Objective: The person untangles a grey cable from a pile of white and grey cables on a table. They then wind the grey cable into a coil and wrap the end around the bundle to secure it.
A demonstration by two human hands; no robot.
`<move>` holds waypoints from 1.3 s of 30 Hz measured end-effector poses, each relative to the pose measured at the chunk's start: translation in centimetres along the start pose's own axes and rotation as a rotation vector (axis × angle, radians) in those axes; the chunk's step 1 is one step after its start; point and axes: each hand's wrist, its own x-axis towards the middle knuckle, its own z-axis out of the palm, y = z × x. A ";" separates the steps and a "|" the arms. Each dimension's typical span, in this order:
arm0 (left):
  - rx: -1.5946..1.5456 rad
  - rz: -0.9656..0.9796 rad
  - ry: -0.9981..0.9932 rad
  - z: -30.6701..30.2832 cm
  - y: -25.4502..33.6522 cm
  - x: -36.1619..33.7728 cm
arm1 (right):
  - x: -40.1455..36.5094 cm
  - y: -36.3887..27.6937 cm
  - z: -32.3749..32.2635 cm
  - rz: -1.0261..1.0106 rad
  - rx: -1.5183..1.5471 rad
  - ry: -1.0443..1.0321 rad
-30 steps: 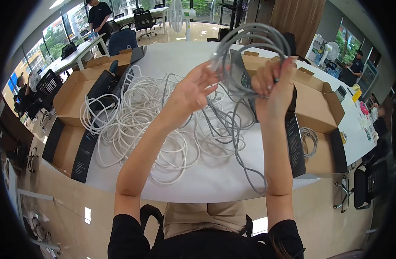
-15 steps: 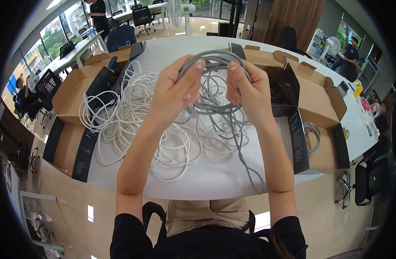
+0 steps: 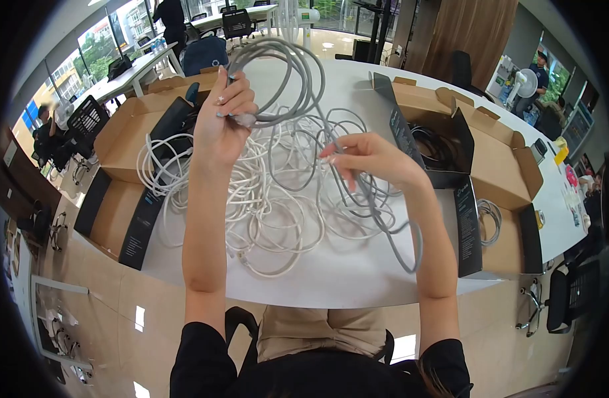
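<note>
Open-plan office space lies all around, with long tables, windows and a standing person [image 3: 172, 14] far off at the top; close in front a white desk [image 3: 331, 275] carries a sprawling heap of white cables [image 3: 261, 222], flanked by an open cardboard box [image 3: 125, 142] on the left and a second open box [image 3: 500, 166] on the right, the latter with black cables [image 3: 437, 147] inside and a small coil [image 3: 490, 219] on its lower flap. Both forearms rise from the bottom of the view, bare below black sleeves; the left arm stands nearly straight up, its wrist bent a little so the left hand [image 3: 228, 109] is raised high above the heap; its fingers are closed tight around gathered turns of a grey cable [image 3: 315, 66], whose loops arc up and over to the right of the fist, clear of the desk. The right arm leans inward, elbow low and to the right; the right hand [image 3: 367, 159] sits lower than the left and well apart from it, palm turned down, fingers reaching leftward and curled loosely about a single strand of the same grey cable; that strand drops from the raised loops, passes through the fingers, and runs on down to a slack bend near the desk's front edge, just beside the right box.
</note>
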 end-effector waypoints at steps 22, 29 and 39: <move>0.415 0.450 0.242 -0.9 -4.1 0.5 | 1.8 0.8 3.5 -0.316 -0.124 0.613; 0.315 0.578 0.316 -2.1 -1.5 1.5 | 0.4 -0.5 1.4 -0.369 -0.605 0.450; 1.016 0.768 -0.022 0.3 -8.7 0.4 | 0.0 -0.7 2.5 -0.329 -0.301 0.317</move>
